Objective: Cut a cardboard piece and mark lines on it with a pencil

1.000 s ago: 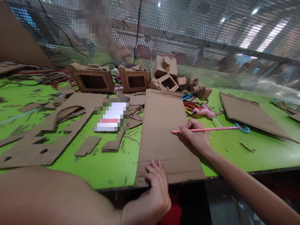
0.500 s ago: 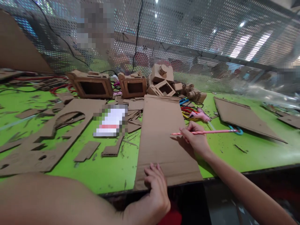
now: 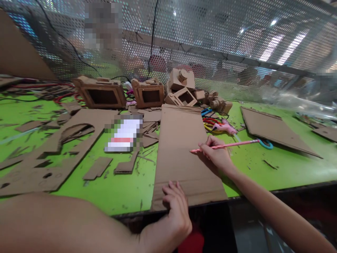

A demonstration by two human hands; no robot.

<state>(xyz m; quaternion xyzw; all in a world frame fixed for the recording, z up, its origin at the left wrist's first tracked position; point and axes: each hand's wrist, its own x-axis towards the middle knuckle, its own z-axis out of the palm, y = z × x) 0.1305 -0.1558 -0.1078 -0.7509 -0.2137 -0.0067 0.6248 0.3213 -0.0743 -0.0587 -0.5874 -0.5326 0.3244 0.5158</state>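
A long strip of brown cardboard (image 3: 181,147) lies on a bright green table (image 3: 263,168), running from the lower centre of the frame up toward the middle. Its near end reaches the table's front edge.

The right hand (image 3: 217,154), just right of centre, rests on the strip's right edge. Its fingers are closed around a pink pencil (image 3: 226,145), held almost level with the tip pointing left over the cardboard.

The left hand (image 3: 176,207), at lower centre, is loosely curled, its fingers pressing down on the near end of the strip at the table's edge. It grips nothing. The left forearm fills the lower left of the frame.

Beyond the strip, at upper centre, stand several small cardboard box models (image 3: 150,93). A pink glue gun (image 3: 225,127) lies just right of the strip, above the right hand. A flat cardboard sheet (image 3: 271,130) lies at right, and a large cut-out sheet (image 3: 52,151) at left. Perforated metal mesh (image 3: 223,42) fills the top of the frame.
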